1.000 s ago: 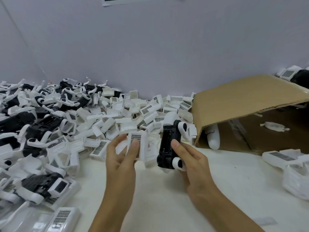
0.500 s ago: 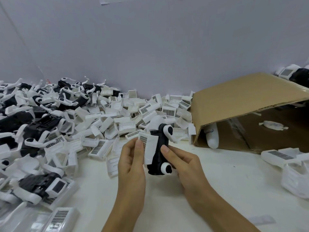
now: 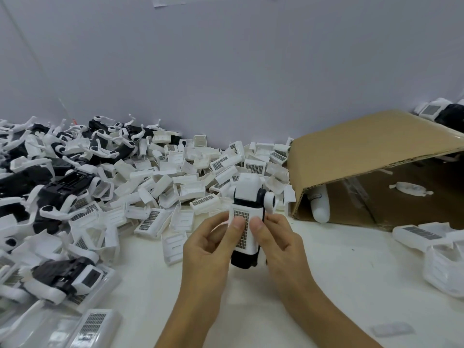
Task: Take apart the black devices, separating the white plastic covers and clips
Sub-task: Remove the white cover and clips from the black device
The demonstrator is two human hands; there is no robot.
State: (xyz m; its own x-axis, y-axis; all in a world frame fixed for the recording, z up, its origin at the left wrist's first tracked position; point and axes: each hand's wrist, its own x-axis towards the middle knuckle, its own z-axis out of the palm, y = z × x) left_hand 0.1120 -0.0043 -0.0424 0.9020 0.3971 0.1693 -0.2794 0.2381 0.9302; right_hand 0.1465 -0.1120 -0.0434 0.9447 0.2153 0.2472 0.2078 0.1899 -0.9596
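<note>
White desk (image 3: pixel 251 310) carries everything here, its surface running back to a pale wall. Along its left edge and far side sprawls the heap of loose white covers (image 3: pixel 175 182) and clips, mixed toward the far left corner with black bodies (image 3: pixel 67 182) and assemblies that look not yet taken apart. At the right edge a brown cardboard box (image 3: pixel 371 151) lies tipped on its side, its mouth open toward the person, with a few white parts inside.

Near the middle of the desk, lifted just clear of it, the black device (image 3: pixel 244 258) stands roughly upright between both hands. A white plastic cover (image 3: pixel 242 229) with a dark grid label lies against its near face. The left hand (image 3: pixel 208 249) and the right hand (image 3: pixel 278 244) are curled round the device from either side, both thumbs pressed side by side onto the cover.

Judging by that hold, this is the cover step: thumbs working the panel against the body. Next comes a firm push or pry at the cover's edge, the fingers behind bracing the device so the cover's catch lets go without snapping.
</note>
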